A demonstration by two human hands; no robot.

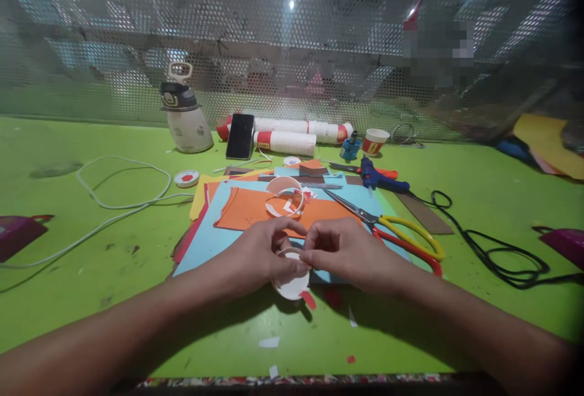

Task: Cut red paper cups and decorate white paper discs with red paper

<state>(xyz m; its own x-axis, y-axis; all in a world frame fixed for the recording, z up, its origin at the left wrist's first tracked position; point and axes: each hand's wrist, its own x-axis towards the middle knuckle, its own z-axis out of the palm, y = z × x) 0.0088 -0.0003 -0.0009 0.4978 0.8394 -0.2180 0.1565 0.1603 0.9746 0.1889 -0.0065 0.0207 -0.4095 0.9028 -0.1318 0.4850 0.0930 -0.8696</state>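
Both my hands meet over the near middle of the green table [91, 298]. My left hand [264, 253] and my right hand [340, 250] are closed on a cut-down white paper cup [292, 283] with a small red tab hanging below it. Fingers of both hands pinch its rim. Just beyond lies a curled white paper ring [285, 195] on an orange sheet [246, 210], which rests on a light blue sheet [205, 244]. Yellow-and-red scissors [396, 232] lie to the right of my right hand.
A blue glue gun [381, 178] with a black cord [493, 256], a phone [240, 135], stacked paper cups [292, 134], a single cup [375, 141], tape rolls [187, 178], an iron [185, 116] with a white cable [114, 201]. Mesh wall behind. Paper scraps near the front edge.
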